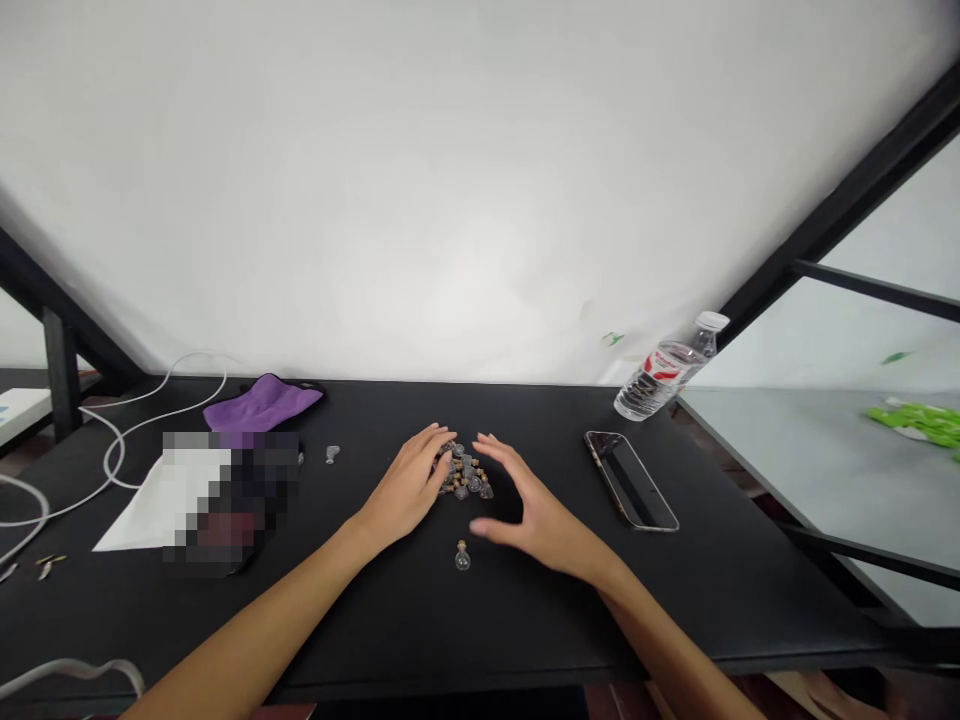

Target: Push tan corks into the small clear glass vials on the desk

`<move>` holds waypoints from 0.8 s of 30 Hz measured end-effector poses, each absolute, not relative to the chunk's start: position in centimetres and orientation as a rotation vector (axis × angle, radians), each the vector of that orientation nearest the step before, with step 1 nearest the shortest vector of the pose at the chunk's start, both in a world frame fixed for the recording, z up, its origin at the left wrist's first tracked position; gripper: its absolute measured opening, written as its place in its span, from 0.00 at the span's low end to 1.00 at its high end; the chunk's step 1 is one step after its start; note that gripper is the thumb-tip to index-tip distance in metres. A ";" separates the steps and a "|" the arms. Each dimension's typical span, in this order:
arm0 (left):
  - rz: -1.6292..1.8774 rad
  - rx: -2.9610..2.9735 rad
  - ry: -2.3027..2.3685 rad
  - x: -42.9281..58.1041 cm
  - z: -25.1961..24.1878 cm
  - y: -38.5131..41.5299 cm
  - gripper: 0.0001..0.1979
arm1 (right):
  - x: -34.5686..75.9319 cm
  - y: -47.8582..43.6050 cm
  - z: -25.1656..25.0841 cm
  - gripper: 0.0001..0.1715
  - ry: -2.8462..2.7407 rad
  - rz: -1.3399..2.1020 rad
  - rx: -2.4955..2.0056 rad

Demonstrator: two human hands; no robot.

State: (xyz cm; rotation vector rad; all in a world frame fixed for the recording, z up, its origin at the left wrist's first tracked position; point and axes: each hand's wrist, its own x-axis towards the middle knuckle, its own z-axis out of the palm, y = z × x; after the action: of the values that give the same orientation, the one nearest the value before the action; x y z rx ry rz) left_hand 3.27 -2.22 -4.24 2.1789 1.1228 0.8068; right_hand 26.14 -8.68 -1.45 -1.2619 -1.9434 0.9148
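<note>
A single corked glass bottle (462,558) is set apart on the black table (352,640), while the open right hand (534,522) is held just beside the heap of corked bottles (465,472) and the loosely curved left hand (409,492) is laid against it, nothing being seen gripped, with a phone (630,480) and a water bottle (667,372) placed farther off.

The left hand (405,492) and right hand (541,522) are partly hiding a pile of small corked bottles (465,472). A pixelated block (232,500) is obscuring part of a white sheet (176,505). The right edge is cutting off a green object (919,422); the left edge, a white cable (26,505).
</note>
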 end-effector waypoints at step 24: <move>1.009 1.787 1.131 4.2 -3.3 -2.3 0.17 | 20.2 -4.3 -4.6 0.63 -1.998 0.754 -1.214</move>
State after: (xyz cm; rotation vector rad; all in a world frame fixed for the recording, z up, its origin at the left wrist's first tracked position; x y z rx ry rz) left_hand 4.15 -2.30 -3.32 1.7867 1.1308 1.0086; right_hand 20.23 -4.28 -4.61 -1.2143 -1.9982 0.7536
